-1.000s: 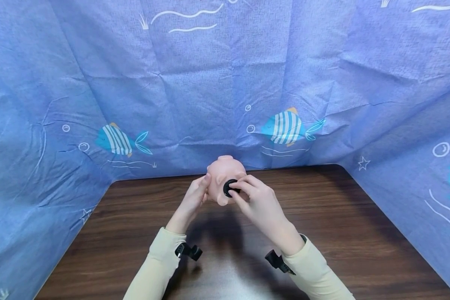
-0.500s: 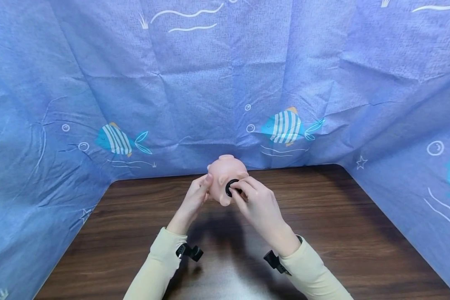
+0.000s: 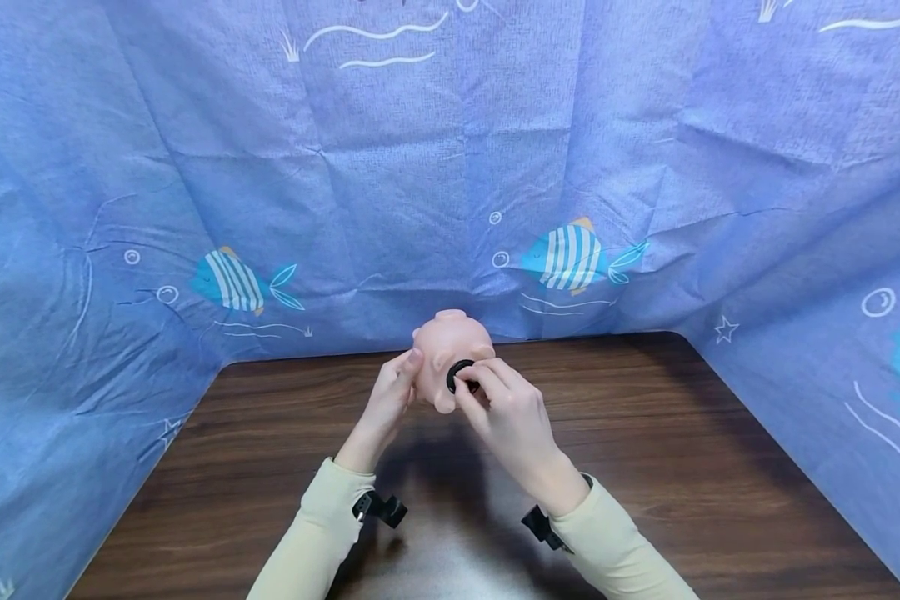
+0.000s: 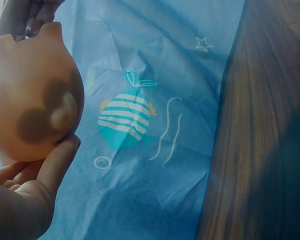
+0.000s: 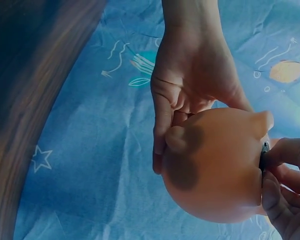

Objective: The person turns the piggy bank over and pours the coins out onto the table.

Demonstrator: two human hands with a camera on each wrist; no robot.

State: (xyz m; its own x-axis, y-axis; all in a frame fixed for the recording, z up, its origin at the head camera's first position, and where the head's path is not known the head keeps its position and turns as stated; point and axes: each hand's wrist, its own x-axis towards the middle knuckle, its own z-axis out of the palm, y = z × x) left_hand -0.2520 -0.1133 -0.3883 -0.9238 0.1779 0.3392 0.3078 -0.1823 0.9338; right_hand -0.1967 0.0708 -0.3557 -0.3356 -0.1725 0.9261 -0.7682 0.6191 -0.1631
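My left hand (image 3: 387,400) grips a pink piggy bank (image 3: 450,335) from its left side, holding it up above the table with its underside and stubby feet turned toward me. On that underside sits a round black plug (image 3: 452,380). The fingertips and thumb of my right hand (image 3: 512,417) pinch the plug, covering part of it. In the right wrist view only the plug's thin dark edge (image 5: 264,154) shows, right at the bank's surface. Two dark round shapes (image 4: 35,125) show through the translucent wall in the left wrist view.
A dark wood-grain table (image 3: 645,433) lies beneath both hands. Blue cloth (image 3: 390,183) printed with fish hangs behind it and along both sides. Small black cameras (image 3: 542,527) are strapped to both wrists.
The right hand has turned slightly about the plug, its wrist shifting a little to the left. The piggy bank has stayed nearly in place in the left hand.
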